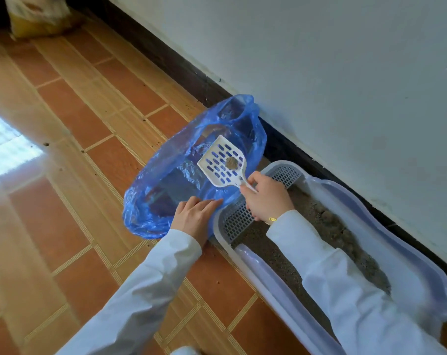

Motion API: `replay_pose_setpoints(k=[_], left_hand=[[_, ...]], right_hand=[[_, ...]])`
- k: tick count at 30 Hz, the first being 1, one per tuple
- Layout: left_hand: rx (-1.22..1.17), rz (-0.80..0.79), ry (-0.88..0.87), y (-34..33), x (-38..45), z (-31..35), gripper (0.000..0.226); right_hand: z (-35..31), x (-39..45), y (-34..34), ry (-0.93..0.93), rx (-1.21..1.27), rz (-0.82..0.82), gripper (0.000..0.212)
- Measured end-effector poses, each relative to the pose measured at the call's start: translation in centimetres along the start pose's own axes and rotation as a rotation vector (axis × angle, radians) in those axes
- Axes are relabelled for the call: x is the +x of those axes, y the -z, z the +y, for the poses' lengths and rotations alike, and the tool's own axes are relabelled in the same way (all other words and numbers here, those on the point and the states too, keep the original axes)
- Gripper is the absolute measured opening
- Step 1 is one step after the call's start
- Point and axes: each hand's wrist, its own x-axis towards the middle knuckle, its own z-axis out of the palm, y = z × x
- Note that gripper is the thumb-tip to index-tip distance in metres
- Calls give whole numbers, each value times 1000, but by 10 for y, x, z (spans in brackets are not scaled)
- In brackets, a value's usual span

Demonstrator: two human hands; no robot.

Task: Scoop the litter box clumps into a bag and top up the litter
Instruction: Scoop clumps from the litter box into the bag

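A blue plastic bag (171,172) lies open on the tiled floor beside the wall. Over its mouth hangs a white slotted scoop (218,162) carrying one small grey-brown clump (231,162). My right hand (267,198) grips the scoop's handle. My left hand (194,216) rests on the bag's near edge with fingers stretched out flat. The white litter box (268,283) sits along the wall at the right, with a grey grid step (236,219) at its near end and brown litter (332,226) inside; my right sleeve covers part of it.
A white wall with a dark skirting board (181,70) runs diagonally behind the bag and box. A yellow-and-white sack (35,16) stands at the far top left. Litter crumbs dot the orange floor tiles (71,155).
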Motion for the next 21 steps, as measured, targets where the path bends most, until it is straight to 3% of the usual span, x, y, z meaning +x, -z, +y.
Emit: replay_pose_setpoints(k=[4,8,16,21], left_hand=[[-72,46,-12,-5,-5,-3,43],[-124,34,-14,-4,-9,-2,46],[-116,-10,-35,-4,-10,2,47],[-115,-5,-20,0,-11,8,42]], right_hand=[[-13,2,-7,203,-443,120,11],[-18,3,-18,265,-674,183,20],[-3,-8,-22,253,-835,348,28],[2,-19,-6,267,-740,355,30]])
